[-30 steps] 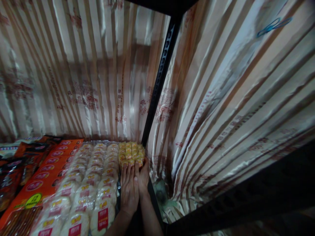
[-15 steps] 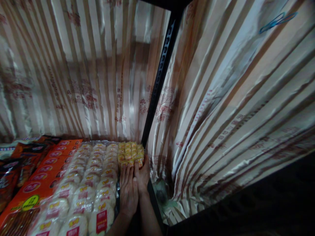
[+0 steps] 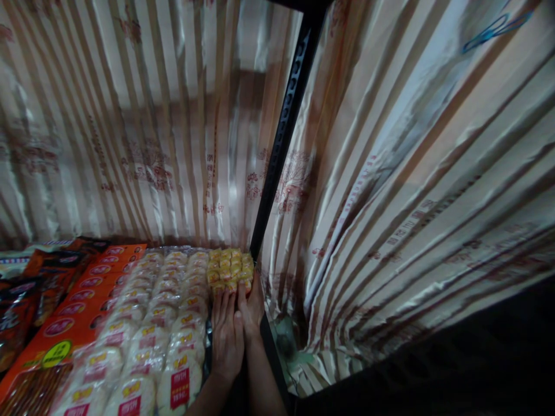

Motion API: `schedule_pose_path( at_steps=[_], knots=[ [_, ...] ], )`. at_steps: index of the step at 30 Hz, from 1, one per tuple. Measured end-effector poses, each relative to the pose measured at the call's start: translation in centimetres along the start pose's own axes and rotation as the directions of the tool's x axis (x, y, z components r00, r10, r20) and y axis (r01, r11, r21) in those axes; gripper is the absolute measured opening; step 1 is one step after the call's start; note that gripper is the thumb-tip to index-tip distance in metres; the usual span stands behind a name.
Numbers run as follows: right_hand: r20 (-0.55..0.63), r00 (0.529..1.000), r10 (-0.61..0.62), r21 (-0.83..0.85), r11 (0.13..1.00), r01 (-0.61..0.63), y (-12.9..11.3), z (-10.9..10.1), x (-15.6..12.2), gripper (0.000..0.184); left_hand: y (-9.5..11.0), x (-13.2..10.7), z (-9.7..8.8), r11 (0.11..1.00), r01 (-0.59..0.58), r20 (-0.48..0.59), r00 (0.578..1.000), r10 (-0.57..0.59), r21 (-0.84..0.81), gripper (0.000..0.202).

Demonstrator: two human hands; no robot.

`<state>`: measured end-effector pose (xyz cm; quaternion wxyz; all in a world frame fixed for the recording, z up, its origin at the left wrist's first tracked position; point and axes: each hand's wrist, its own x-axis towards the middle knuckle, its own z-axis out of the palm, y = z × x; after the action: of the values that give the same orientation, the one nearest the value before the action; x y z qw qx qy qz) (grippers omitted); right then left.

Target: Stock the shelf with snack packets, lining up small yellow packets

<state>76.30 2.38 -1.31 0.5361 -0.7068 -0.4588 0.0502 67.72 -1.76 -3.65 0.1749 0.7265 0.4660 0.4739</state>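
Observation:
A block of small yellow clear-wrapped snack packs (image 3: 229,267) stands in the back corner of the shelf, beside the black post. My left hand (image 3: 226,341) lies against the front of the block, its fingers stretched flat and side by side. At the block's front right corner is my right hand (image 3: 252,306), with one finger on the front and the rest along the right side, gripping that corner. Both wrists nearly touch. Just left of my hands run rows of round white wrapped crackers (image 3: 147,338) with red labels.
Orange snack bags (image 3: 73,315) overlap in a row left of the crackers, with dark-orange packets (image 3: 19,315) farther left. A black perforated post (image 3: 281,133) rises behind the yellow packs. Pleated printed sheeting (image 3: 182,133) covers the back and right side, where a blue tie (image 3: 496,30) hangs.
The view has shifted very slightly. Both hands stay against the yellow packs, and nothing else has visibly moved.

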Motion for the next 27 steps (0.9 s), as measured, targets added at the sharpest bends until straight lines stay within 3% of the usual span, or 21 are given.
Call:
schedule_pose_path(
  at_steps=[8,27],
  knots=[
    [0.084,0.994,0.074,0.032,0.997,-0.077,-0.5,-0.5,0.2,0.059,0.2,0.0,0.1,1.0,0.01,-0.018,1.0,-0.01,0.002,0.046],
    [0.084,0.978,0.193,0.149,0.968,-0.204,-0.9,-0.7,1.0,0.052,0.1,0.1,0.2,1.0,-0.008,-0.039,0.999,0.008,0.001,0.045]
  ],
)
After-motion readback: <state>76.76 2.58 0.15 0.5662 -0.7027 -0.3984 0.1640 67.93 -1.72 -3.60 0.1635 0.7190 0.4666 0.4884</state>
